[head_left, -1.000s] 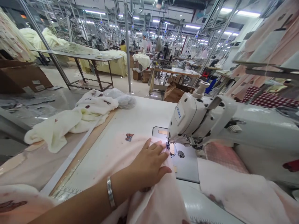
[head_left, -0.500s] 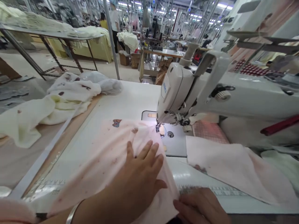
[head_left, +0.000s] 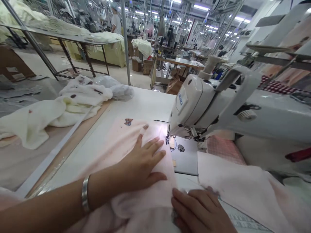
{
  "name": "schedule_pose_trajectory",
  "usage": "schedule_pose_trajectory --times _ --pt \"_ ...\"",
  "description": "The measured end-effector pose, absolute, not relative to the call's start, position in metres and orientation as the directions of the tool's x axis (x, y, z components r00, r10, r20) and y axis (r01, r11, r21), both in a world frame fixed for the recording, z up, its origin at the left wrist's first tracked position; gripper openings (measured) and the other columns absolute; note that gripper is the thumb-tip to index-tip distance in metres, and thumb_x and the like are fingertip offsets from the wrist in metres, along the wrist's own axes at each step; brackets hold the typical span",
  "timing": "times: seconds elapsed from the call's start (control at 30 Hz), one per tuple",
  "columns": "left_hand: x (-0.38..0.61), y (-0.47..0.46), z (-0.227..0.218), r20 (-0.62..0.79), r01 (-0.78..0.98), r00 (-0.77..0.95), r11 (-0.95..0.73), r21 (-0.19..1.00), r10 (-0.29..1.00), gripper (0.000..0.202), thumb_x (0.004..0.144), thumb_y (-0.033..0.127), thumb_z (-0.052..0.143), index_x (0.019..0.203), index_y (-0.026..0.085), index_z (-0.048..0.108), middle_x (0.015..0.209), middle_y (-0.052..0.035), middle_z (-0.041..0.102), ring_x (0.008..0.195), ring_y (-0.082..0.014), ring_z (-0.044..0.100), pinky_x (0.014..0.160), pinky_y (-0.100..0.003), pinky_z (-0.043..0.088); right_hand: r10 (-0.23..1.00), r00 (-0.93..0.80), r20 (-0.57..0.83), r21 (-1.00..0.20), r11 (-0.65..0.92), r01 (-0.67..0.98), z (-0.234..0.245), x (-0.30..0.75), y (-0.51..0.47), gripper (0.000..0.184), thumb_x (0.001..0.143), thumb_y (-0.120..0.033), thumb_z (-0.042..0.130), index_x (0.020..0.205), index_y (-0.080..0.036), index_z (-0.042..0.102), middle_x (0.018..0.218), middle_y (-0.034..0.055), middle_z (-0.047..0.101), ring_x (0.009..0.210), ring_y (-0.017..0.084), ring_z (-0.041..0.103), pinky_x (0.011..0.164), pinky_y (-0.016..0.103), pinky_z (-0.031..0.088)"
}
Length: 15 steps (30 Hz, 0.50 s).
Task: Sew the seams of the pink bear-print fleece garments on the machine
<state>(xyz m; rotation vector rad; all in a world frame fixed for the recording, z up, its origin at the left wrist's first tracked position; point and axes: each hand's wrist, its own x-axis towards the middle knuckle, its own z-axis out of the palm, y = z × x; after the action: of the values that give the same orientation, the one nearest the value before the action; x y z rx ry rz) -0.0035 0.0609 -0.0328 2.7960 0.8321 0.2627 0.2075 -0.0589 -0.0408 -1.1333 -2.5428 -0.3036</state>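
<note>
Pale pink fabric with small printed motifs lies on the white table, its right edge running under the presser foot of the sewing machine. My left hand, palm down with fingers spread, presses on the fabric just left of and in front of the needle area. A silver bracelet circles that wrist. At the near right edge of the cloth, my right hand has its fingers together, gripping the border; its thumb is hidden.
A second pink piece lies right of the metal needle plate. White and cream cloth is heaped on the left. Behind stand a rack table piled with cream fabric, a metal pole, cardboard boxes and a person.
The view has shifted, moving the machine rightward and slightly down in the picture. My right hand is nearer the presser foot along the cloth edge; my left hand stays flat and spread.
</note>
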Motion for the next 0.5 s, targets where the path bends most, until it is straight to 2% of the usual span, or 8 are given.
schedule_pose_trajectory --times 0.23,0.33,0.5 --pt "-0.003 0.125 -0.028 0.174 0.433 0.870 -0.884 0.173 0.461 0.046 0.087 0.053 0.046 0.115 0.018 0.050 0.135 -0.0135 0.042 0.127 -0.0285 0.033 0.105 -0.051 0.015 0.708 -0.592 0.384 -0.031 0.651 0.759 -0.032 0.198 -0.009 0.023 0.090 -0.018 0.044 0.103 -0.018 0.063 0.106 0.0042 0.066 0.080 0.017 0.054 0.065 0.032 0.039" --pt "0.000 0.149 -0.027 0.190 0.384 0.894 -0.912 0.143 0.406 0.047 0.087 0.053 0.047 0.116 0.017 0.049 0.131 -0.0126 0.046 0.125 -0.0249 0.035 0.104 -0.044 0.020 0.738 -0.553 0.387 -0.057 0.618 0.784 -0.035 0.197 0.011 0.023 0.089 -0.017 0.043 0.104 -0.017 0.061 0.100 0.0075 0.064 0.082 0.019 0.053 0.065 0.031 0.038" --pt "0.004 0.192 -0.025 0.209 0.389 0.894 -0.918 0.080 0.397 0.047 0.086 0.051 0.050 0.119 0.017 0.049 0.130 -0.0107 0.048 0.121 -0.0226 0.040 0.105 -0.041 0.016 0.789 -0.482 0.381 -0.056 0.540 0.840 -0.045 0.198 0.034 0.023 0.091 -0.021 0.043 0.106 -0.017 0.059 0.092 0.0087 0.060 0.081 0.020 0.055 0.069 0.035 0.040"
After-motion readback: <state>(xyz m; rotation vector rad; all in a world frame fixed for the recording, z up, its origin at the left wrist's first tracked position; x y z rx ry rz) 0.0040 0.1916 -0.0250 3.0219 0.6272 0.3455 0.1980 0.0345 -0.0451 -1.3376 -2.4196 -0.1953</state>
